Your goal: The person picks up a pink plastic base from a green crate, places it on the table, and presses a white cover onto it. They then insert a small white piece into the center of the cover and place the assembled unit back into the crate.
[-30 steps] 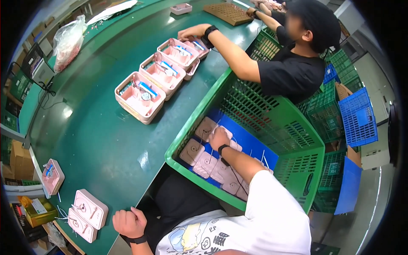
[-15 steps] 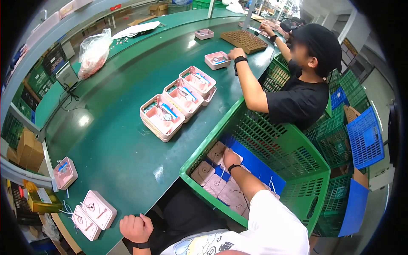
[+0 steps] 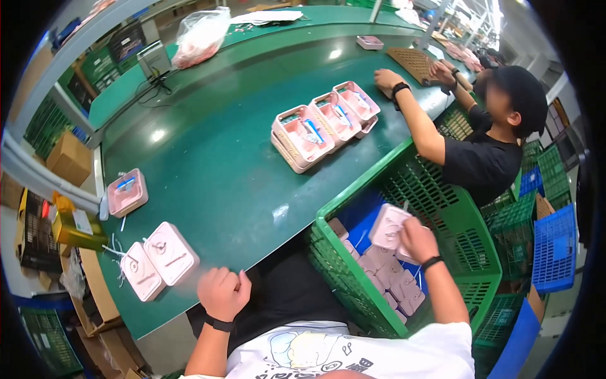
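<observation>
My right hand grips a pale pink square plastic case by its edge, lifted over a green plastic crate. Beneath it, several similar pink cases lie in the crate on a blue sheet. My left hand is curled into a loose fist above the table's near edge, with nothing visible in it. Beside that fist, two pink cases with thin wires rest side by side on the green table. Farther left stands an open pink case with a blue part inside.
Open pink cases with blue parts stand in a row mid-table. At the right, a co-worker in black reaches over the table near a brown divided tray. A filled plastic bag and a yellow container stand at the left.
My right hand has risen from the pile with a pink case. The view has shifted, so the table and crate sit differently. The co-worker's open case is now hidden behind their hand.
</observation>
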Action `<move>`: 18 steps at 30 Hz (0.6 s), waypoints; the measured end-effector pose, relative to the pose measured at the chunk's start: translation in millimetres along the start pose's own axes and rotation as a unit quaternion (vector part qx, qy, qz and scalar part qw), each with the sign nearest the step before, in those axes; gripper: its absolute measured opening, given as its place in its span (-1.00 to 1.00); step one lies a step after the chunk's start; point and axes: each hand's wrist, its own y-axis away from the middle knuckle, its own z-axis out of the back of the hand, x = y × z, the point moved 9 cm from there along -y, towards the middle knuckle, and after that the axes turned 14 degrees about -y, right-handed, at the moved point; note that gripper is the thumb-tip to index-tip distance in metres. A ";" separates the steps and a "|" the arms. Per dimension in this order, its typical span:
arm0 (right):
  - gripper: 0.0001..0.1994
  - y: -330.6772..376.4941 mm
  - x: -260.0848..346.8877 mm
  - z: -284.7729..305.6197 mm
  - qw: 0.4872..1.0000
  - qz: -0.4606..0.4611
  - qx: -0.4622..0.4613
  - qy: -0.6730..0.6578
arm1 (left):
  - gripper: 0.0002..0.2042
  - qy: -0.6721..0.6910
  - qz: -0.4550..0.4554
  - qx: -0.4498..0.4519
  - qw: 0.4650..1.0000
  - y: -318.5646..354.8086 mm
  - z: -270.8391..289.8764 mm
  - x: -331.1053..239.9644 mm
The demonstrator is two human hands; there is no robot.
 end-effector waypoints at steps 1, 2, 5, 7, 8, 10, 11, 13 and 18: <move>-0.83 2.6 10.4 23.4 0.999 0.023 -0.029 0.013 | -0.64 0.043 0.017 0.026 0.999 -1.9 0.1 4.4; -0.86 7.6 28.0 51.4 0.997 0.042 -0.060 0.029 | -0.64 0.090 0.032 0.050 0.994 -3.7 -1.7 7.5; -0.86 2.6 103.2 106.2 0.992 0.095 -0.084 0.008 | -0.66 0.178 0.090 0.094 0.975 -8.5 -3.6 18.0; -0.84 3.1 160.5 133.5 0.969 0.196 -0.144 -0.050 | -0.74 0.315 0.139 0.151 0.927 -19.7 -9.8 15.1; -0.84 -2.0 187.4 137.3 0.968 0.207 -0.133 -0.058 | -0.79 0.394 0.161 0.187 0.886 -25.5 -8.1 5.8; -0.78 -6.8 264.4 130.7 0.930 0.344 -0.118 -0.047 | -0.73 0.591 0.181 0.154 0.771 -32.2 4.0 -12.8; -0.76 -12.2 296.3 116.9 0.908 0.401 -0.093 -0.072 | -0.73 0.583 0.194 0.150 0.775 -31.4 10.7 -17.5; -0.71 -25.7 368.3 89.0 0.856 0.500 -0.038 -0.125 | -0.57 0.712 0.187 0.037 0.676 -41.3 38.2 -19.1; -0.74 -33.0 472.0 13.4 0.796 0.576 0.058 -0.176 | -0.37 0.562 0.262 0.003 0.784 5.4 45.8 44.9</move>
